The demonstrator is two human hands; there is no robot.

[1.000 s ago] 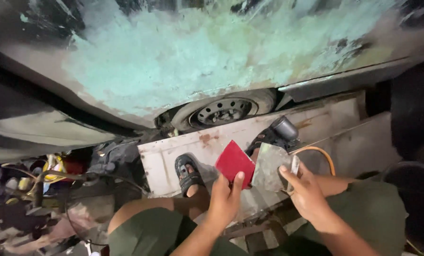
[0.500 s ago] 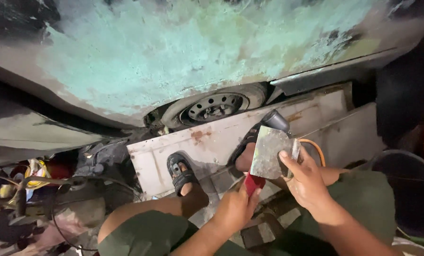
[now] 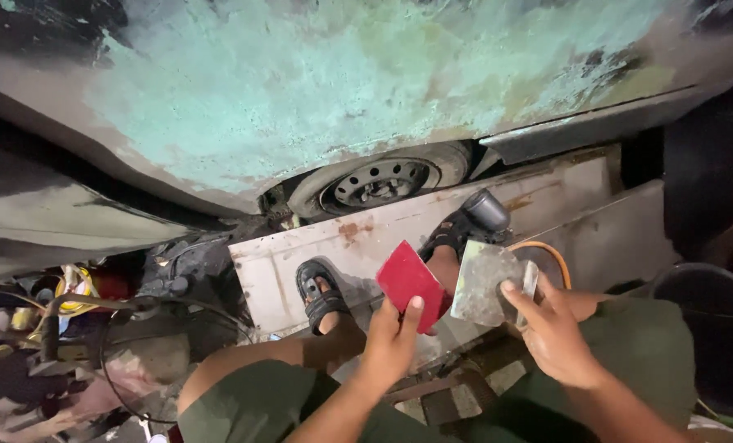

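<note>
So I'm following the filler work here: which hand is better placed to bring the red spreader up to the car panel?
Probably the left hand: it already grips the red spreader, while the right hand is occupied by the grey filler-smeared board.

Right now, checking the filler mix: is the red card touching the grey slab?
Cannot tell. In the head view the red card in the left hand and the grey slab in the right hand nearly meet, with only a thin dark strip between.

Car-repair workshop — sanded car body (wheel)
</note>
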